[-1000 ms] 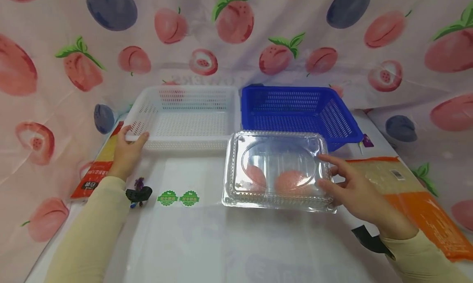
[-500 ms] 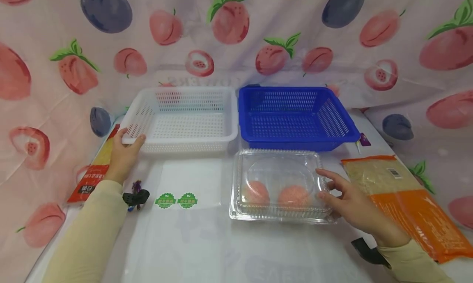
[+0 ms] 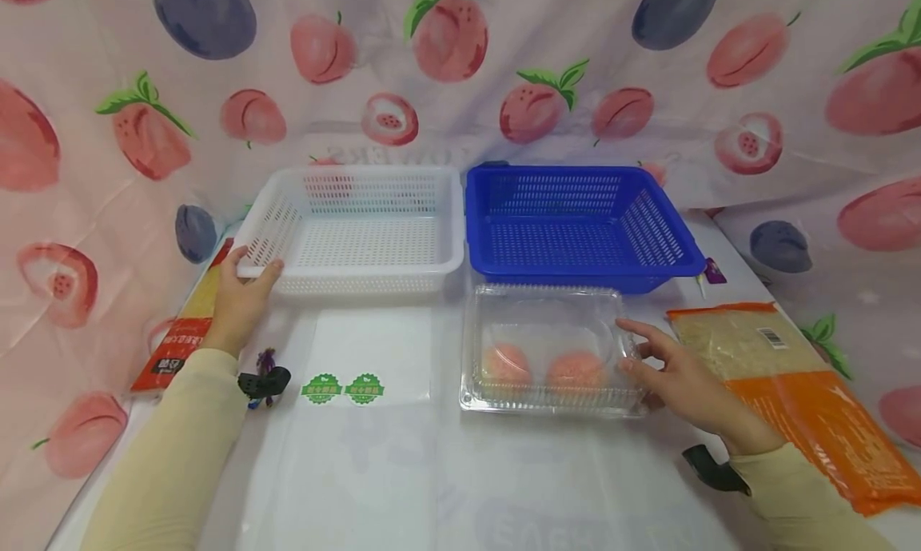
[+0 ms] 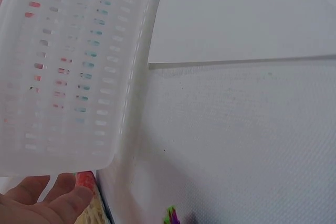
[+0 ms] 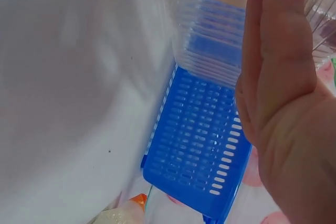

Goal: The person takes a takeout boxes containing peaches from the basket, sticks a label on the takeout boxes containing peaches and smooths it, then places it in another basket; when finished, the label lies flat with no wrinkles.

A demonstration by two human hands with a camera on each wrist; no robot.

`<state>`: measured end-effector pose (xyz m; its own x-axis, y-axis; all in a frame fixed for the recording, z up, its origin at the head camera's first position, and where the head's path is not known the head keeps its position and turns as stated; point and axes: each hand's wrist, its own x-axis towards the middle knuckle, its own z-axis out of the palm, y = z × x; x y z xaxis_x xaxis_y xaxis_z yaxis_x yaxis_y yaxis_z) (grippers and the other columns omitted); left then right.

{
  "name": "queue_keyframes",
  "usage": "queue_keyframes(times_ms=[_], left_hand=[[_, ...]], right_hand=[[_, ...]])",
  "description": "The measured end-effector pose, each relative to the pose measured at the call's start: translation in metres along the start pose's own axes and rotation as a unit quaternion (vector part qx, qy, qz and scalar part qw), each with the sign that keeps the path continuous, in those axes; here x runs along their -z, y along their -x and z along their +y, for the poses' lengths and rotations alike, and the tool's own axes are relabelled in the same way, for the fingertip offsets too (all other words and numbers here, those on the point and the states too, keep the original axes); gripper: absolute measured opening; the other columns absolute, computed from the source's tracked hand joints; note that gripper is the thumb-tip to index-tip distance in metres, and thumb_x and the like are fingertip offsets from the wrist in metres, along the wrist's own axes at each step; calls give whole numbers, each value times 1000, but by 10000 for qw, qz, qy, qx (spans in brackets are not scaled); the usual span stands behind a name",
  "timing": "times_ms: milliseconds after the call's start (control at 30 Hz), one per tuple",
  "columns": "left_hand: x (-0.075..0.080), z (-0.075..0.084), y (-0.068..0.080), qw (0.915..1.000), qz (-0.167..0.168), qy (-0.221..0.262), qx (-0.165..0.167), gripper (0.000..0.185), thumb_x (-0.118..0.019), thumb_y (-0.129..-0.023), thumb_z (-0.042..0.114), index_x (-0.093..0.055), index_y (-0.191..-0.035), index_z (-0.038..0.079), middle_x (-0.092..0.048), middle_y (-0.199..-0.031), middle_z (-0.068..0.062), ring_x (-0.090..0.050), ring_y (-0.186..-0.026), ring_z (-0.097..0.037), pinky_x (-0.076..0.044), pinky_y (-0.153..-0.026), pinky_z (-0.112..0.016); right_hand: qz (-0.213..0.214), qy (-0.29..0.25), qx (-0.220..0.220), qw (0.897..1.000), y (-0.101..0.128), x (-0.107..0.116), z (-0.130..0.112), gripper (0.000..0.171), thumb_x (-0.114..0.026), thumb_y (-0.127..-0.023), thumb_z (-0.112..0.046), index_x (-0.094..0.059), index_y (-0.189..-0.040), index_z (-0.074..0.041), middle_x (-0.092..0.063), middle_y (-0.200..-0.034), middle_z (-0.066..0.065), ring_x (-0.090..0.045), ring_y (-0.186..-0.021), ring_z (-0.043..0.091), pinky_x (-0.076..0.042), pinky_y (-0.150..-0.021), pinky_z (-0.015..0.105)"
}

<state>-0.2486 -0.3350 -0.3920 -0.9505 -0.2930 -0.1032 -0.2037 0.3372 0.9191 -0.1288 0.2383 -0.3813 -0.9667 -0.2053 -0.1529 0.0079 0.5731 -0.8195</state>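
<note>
In the head view, my right hand (image 3: 676,375) grips the right edge of a clear plastic clamshell box (image 3: 540,307), thumb and fingers on either side of it. Inside lie two round, pinkish-yellow fruits (image 3: 576,371) that look like peaches. The box is in front of the blue basket (image 3: 561,283), and the right wrist view has the hand (image 5: 286,77) against its ribbed side wall (image 5: 210,51). My left hand (image 3: 245,303) holds the front left corner of the white basket (image 3: 360,271). The left wrist view shows the fingers (image 4: 63,203) at that corner.
Two green round stickers (image 3: 341,389) lie on a white sheet (image 3: 374,339). A red-and-yellow packet (image 3: 180,343) is at the left, an orange packet (image 3: 813,407) at the right. A small purple item (image 3: 712,271) sits beside the blue basket. Printed fruit cloth (image 3: 460,119) hangs behind.
The clamshell box has come down and away from the blue basket's front rim, which it overlapped earlier, and its tilt has changed. The right hand moved with it; the left hand stays at the white basket's corner.
</note>
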Motion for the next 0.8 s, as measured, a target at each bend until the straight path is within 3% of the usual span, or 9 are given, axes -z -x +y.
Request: queue_keyframes(times_ms=[433,800], left_hand=[[-1,0,2,10000,-49,-29,41,93,-57,-93,62,-4,-161,25,-20,-163,-13,-28,-141,-37,-22,-115,-60],[-1,1,3,9999,-84,-4,97,93,-57,-93,61,-3,-161,28,-20,-163,-13,-26,-143,-36,-20,-115,-61]], right_hand=[[-221,-205,-86,9995,-13,11,9,69,-62,-101,-28,-26,-158,-11,-48,-115,24,-58,-85,31,-59,-63,38],[-417,-145,-239,9987,-24,19,16,70,-61,-102,-31,-25,-160,-15,-49,-122,24,-56,-94,32,-59,-67,38]])
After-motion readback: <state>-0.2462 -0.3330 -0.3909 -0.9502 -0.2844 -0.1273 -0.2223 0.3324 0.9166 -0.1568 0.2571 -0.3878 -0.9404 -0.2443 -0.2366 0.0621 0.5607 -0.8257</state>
